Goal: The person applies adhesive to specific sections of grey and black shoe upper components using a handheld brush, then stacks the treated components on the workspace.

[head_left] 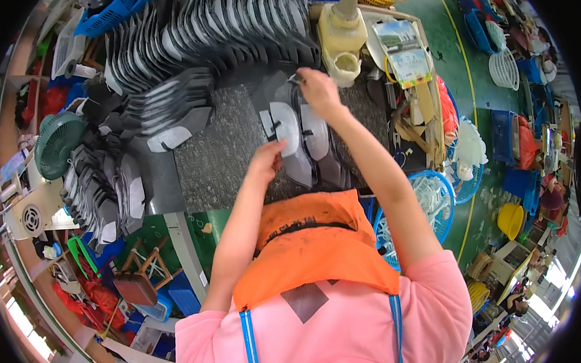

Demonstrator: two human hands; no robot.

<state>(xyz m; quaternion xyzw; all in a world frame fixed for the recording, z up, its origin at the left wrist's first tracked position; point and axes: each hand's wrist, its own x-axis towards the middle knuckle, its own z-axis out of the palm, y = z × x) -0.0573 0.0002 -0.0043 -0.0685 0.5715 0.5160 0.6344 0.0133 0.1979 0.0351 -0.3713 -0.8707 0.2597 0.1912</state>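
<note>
Left hand (269, 159): half-curled, fingertips touching a curved grey-and-black sheet piece (289, 132) lying on the speckled dark tabletop (223, 145); any grip unclear. Piece: seemingly light, bending easily, edges offering best hold. Right hand (318, 91): fingers bunching beyond, contents unclear.

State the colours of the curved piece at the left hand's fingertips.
Dark grey, with a light grey panel; the curved piece shows best in the head view.

pcs (288, 126): lt gry/blk | tbltop (214, 159): spkld gry | apron (314, 262): orng
</note>
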